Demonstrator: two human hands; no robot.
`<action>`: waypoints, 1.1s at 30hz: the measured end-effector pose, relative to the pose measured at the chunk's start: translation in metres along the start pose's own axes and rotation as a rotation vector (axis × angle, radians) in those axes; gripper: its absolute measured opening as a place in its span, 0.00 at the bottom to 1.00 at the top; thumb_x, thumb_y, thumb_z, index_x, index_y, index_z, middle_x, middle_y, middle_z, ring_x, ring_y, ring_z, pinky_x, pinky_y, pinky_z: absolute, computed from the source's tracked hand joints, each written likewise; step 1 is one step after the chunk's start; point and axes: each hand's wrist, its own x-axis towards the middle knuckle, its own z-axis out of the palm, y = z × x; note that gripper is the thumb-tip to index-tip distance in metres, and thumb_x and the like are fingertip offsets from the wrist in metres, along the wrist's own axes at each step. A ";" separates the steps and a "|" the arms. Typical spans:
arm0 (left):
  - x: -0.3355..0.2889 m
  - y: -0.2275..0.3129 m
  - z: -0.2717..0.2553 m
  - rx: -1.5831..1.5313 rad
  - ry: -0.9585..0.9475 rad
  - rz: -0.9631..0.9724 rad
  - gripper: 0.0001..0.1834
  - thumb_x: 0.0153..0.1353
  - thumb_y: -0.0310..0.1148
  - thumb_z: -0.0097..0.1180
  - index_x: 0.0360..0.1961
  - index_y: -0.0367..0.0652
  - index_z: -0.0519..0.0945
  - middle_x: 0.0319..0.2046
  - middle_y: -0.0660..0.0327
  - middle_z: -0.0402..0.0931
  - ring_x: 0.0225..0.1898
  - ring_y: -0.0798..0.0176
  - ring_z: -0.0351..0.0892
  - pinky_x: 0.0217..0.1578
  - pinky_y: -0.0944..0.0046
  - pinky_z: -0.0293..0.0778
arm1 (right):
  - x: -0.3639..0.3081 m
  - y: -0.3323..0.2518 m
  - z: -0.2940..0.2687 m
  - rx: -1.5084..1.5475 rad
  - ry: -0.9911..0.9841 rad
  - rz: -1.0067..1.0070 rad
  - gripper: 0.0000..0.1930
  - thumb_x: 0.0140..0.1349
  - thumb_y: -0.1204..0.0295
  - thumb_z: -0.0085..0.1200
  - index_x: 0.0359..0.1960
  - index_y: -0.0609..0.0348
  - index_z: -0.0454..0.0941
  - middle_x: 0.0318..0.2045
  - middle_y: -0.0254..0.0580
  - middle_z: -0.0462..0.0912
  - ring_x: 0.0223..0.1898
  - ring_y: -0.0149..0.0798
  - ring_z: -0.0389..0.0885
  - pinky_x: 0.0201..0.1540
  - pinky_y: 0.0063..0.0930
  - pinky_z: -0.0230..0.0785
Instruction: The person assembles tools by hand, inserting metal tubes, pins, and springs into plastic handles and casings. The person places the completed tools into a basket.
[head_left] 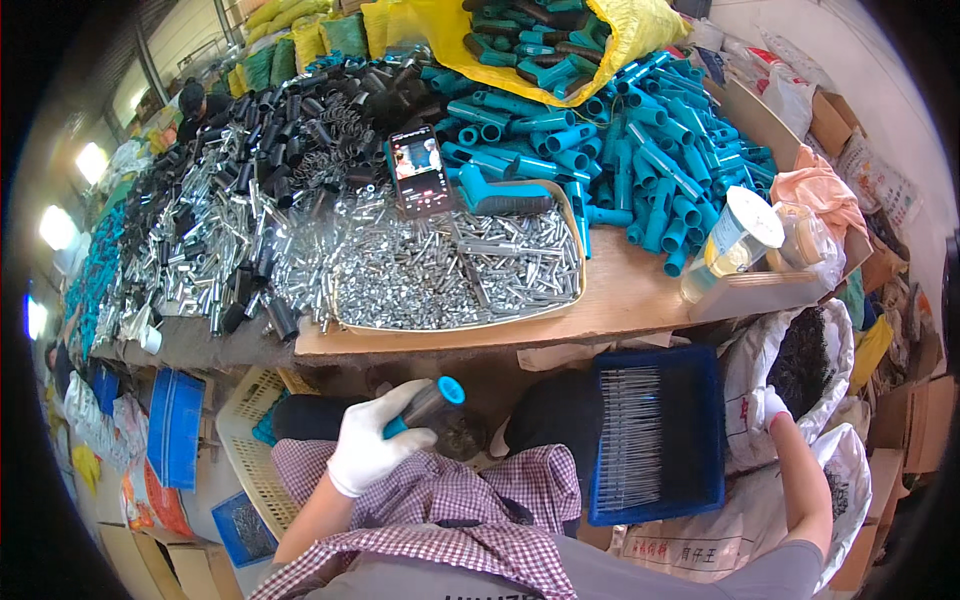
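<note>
My left hand, in a white glove, is closed around a black and teal plastic tool handle above my lap. The handle's round teal open end points up and to the right. My right hand, also gloved, is at the rim of a white woven sack on the right. Small dark parts fill that sack. The right fingers are too small and hidden to make out. Between the hands, a blue tray holds a row of long thin metal rods.
On the wooden bench a shallow box holds small metal parts, with a phone propped at its back. Teal tubes and black sleeves are heaped behind. A plastic cup stands right; a cream basket sits left.
</note>
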 end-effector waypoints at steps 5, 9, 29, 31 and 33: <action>-0.014 -0.009 0.000 -0.007 0.037 0.048 0.33 0.48 0.36 0.71 0.58 0.40 0.78 0.40 0.48 0.84 0.41 0.51 0.87 0.44 0.60 0.79 | -0.060 -0.069 0.023 -0.246 0.236 -0.029 0.35 0.75 0.48 0.27 0.59 0.68 0.74 0.54 0.58 0.82 0.57 0.53 0.80 0.59 0.42 0.68; -0.019 -0.011 -0.005 -0.070 0.062 0.078 0.34 0.46 0.38 0.68 0.56 0.35 0.78 0.38 0.49 0.83 0.38 0.58 0.86 0.43 0.62 0.78 | -0.078 -0.083 0.013 -0.201 0.190 -0.024 0.33 0.73 0.50 0.30 0.59 0.70 0.72 0.51 0.57 0.83 0.55 0.51 0.81 0.58 0.41 0.69; -0.044 -0.050 -0.029 -0.194 0.154 -0.018 0.36 0.46 0.37 0.70 0.58 0.34 0.77 0.39 0.48 0.84 0.39 0.57 0.86 0.44 0.63 0.78 | -0.236 -0.178 -0.066 0.260 1.113 -0.964 0.24 0.50 0.79 0.62 0.53 0.65 0.78 0.43 0.40 0.84 0.43 0.36 0.81 0.52 0.28 0.71; -0.043 -0.050 -0.028 -0.210 0.141 -0.012 0.36 0.46 0.36 0.70 0.58 0.34 0.77 0.39 0.48 0.84 0.39 0.57 0.87 0.44 0.63 0.78 | -0.247 -0.201 -0.098 0.329 1.210 -0.974 0.23 0.54 0.78 0.64 0.53 0.66 0.78 0.45 0.40 0.84 0.44 0.35 0.80 0.53 0.28 0.71; -0.042 -0.049 -0.030 -0.224 0.157 -0.013 0.36 0.45 0.34 0.70 0.58 0.34 0.77 0.40 0.48 0.84 0.40 0.57 0.87 0.44 0.63 0.78 | -0.288 -0.259 -0.110 0.417 1.216 -1.141 0.21 0.56 0.76 0.65 0.53 0.67 0.79 0.45 0.40 0.84 0.44 0.34 0.80 0.55 0.28 0.71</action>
